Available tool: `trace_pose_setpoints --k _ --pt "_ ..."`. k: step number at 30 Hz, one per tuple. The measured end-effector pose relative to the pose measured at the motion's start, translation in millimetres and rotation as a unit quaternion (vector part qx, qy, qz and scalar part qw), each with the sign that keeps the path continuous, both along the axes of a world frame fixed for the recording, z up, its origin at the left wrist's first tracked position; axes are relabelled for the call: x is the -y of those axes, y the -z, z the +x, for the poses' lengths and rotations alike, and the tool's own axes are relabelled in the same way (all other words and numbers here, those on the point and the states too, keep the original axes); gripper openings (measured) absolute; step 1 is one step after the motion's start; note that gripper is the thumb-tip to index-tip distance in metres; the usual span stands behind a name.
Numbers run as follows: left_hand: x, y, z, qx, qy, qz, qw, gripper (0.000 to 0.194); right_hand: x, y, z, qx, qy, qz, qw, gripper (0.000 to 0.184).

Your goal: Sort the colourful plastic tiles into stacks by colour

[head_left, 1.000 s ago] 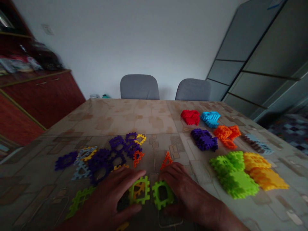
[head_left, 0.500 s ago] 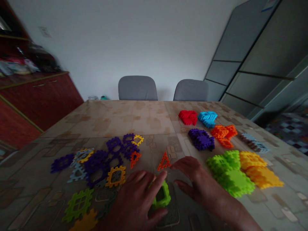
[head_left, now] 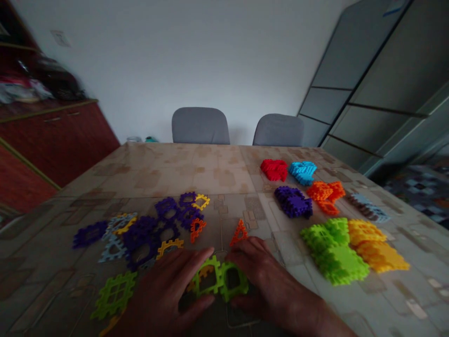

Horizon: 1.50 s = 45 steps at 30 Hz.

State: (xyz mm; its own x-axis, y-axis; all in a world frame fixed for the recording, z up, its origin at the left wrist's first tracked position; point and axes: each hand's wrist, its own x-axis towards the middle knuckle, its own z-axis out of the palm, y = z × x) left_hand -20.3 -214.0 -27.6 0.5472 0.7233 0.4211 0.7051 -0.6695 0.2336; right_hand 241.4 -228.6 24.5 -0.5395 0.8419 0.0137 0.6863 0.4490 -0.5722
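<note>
The left hand (head_left: 168, 283) had its fingers clamped on the left green frame (head_left: 218, 277), the right hand (head_left: 268, 276) likewise on the right green frame (head_left: 225, 282), near-centre on the desk (head_left: 168, 171), presumably leaving the meeting toothed sides free. The green stack (head_left: 338, 260) and yellow stack (head_left: 382, 252) lay right, apparently sorted by colour.

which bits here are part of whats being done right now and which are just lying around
In use now:
left green plastic-looking toothed frame, by the left hand
right green plastic-looking toothed frame, by the right hand

Seemingly just lying around:
orange toothed triangle
red stacked pieces
purple stacked pieces
yellow stacked pieces
</note>
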Motion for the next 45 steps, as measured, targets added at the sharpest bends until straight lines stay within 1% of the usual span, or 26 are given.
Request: trace_pose_setpoints --k 3,6,8,10,12,15,17,19,22,26,29,34,38,42,45 --pt "-2.3 0.9 1.0 0.013 0.0 0.005 1.0 0.054 0.1 -2.0 2.5 0.003 0.014 0.006 1.0 0.05" --pt "-5.9 -3.8 0.5 0.017 -0.004 0.008 1.0 0.052 0.3 -2.9 6.8 0.013 0.056 0.025 0.998 0.051" --pt "-7.8 -5.7 -0.6 0.021 -0.014 -0.003 1.0 0.051 0.9 -0.1 5.7 0.036 0.101 0.035 0.994 0.05" --pt "-9.1 -4.5 -1.6 0.029 -0.026 -0.017 0.999 0.051 2.6 5.5 0.4 0.062 0.134 0.036 0.988 0.05" --pt "-10.0 -0.8 -2.3 0.034 -0.032 -0.024 0.999 0.051 5.1 11.3 -7.0 0.078 0.144 0.044 0.986 0.058" --pt "-11.1 4.7 -3.3 0.04 -0.025 -0.024 0.999 0.051 7.6 12.3 -13.1 0.089 0.139 0.05 0.985 0.074" --pt "-11.4 5.5 -3.8 0.036 -0.026 -0.034 0.998 0.051 7.4 6.3 -9.9 0.095 0.12 0.036 0.988 0.075" --pt "-11.5 4.3 -3.8 0.032 -0.029 -0.046 0.998 0.052 6.2 -1.5 -1.7 0.086 0.076 0.015 0.993 0.075" --pt "-11.3 2.7 -3.3 0.033 -0.032 -0.051 0.998 0.052 4.6 -8.5 11.5 0.056 0.006 -0.02 0.998 0.082" --pt "-11.9 4.0 -2.4 0.032 -0.028 -0.035 0.998 0.052 3.5 -7.5 16.8 0.029 -0.035 -0.061 0.997 0.078" --pt "-12.7 3.0 -1.7 0.03 -0.024 -0.025 0.999 0.053 1.9 -5.6 14.8 0.008 -0.057 -0.064 0.996 0.072" --pt "-13.4 -3.3 -1.2 0.038 -0.013 -0.018 0.999 0.05 -1.6 -3.5 14.3 -0.014 -0.048 -0.038 0.998 0.056" --pt "-13.1 -3.1 -2.7 0.04 -0.018 -0.009 0.999 0.05 -1.6 0.0 11.9 -0.017 -0.027 -0.03 0.999 0.057" --pt "-13.6 -2.4 -3.7 0.039 -0.013 0.007 0.999 0.049 0.1 4.8 5.3 -0.02 0.004 -0.007 1.0 0.055" --pt "-13.0 -3.7 -2.0 0.027 -0.012 0.018 0.999 0.049 -0.1 5.0 4.6 -0.011 0.008 0.006 1.0 0.064"
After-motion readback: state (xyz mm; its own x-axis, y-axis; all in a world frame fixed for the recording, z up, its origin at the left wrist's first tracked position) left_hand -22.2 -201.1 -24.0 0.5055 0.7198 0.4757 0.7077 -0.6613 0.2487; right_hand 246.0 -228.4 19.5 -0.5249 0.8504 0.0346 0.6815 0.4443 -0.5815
